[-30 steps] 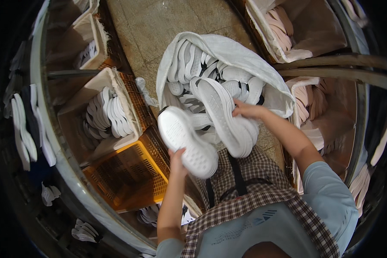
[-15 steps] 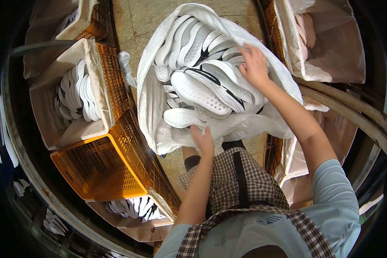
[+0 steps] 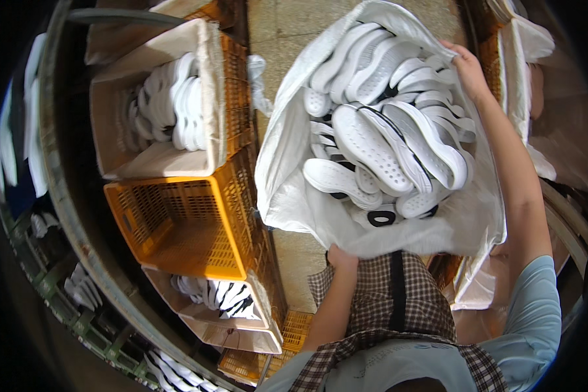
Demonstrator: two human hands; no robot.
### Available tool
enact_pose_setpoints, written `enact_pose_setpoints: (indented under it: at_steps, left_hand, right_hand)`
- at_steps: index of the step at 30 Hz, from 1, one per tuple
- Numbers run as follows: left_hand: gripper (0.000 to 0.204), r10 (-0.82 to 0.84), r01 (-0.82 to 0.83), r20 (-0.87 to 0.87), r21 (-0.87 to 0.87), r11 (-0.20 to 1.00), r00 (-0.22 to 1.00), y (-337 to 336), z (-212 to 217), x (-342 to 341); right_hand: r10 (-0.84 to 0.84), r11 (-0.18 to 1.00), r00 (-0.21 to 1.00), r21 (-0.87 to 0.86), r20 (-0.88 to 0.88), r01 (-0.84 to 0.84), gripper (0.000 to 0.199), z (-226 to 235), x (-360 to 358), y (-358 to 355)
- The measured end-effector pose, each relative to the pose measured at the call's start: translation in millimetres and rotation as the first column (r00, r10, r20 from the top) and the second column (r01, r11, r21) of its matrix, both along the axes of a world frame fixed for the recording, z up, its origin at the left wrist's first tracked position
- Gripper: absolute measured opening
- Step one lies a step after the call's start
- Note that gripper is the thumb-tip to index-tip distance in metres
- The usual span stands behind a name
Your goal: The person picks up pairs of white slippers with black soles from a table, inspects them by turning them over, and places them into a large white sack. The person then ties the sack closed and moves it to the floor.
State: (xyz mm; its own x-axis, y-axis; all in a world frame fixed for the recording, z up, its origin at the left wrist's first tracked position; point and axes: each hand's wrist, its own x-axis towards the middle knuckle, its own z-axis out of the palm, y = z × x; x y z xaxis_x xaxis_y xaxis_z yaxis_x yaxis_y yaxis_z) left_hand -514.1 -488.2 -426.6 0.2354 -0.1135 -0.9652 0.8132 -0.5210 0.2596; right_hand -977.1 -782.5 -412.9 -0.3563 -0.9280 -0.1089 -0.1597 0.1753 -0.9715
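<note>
A large white woven sack [image 3: 286,179] stands open in front of me, filled with white shoe soles [image 3: 372,147]. Some soles have black edges or patches, and several show rows of small holes. My right hand [image 3: 470,73] grips the sack's rim at its far right side, fingers curled over the edge. At the near rim, my left hand [image 3: 343,257] is closed on the sack's edge, its fingertips partly hidden by the fabric. Neither hand touches a sole.
Left of the sack stand a lined crate of white soles [image 3: 157,164], an orange plastic crate [image 3: 232,215] on its side, and another crate with black-and-white soles [image 3: 209,295]. A metal rail [image 3: 72,202] curves along the far left. Lined crates [image 3: 517,85] line the right.
My right hand has left the soles and taken hold of the far right rim. The left has moved down from the soles onto the near rim. The whole view has shifted.
</note>
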Motion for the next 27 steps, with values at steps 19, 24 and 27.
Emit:
enact_pose_setpoints:
  at_steps: [19,24,27]
  left_hand:
    - [0.037,-0.856,0.872,0.168,0.094,-0.48,-0.489,-73,342,-6]
    - [0.041,-0.758,0.795,0.262,0.072,-0.602,-0.598,-116,399,-4]
    - [0.041,-0.717,0.79,0.363,0.098,-0.606,-0.595,-160,406,-19]
  right_hand:
    - [-0.054,0.975,0.971,-0.2,0.231,0.102,0.014,310,70,144]
    - [0.091,0.882,0.996,-0.466,0.007,-0.077,0.013,402,67,149]
    - [0.13,0.911,0.991,-0.397,0.026,-0.109,0.012,439,70,132]
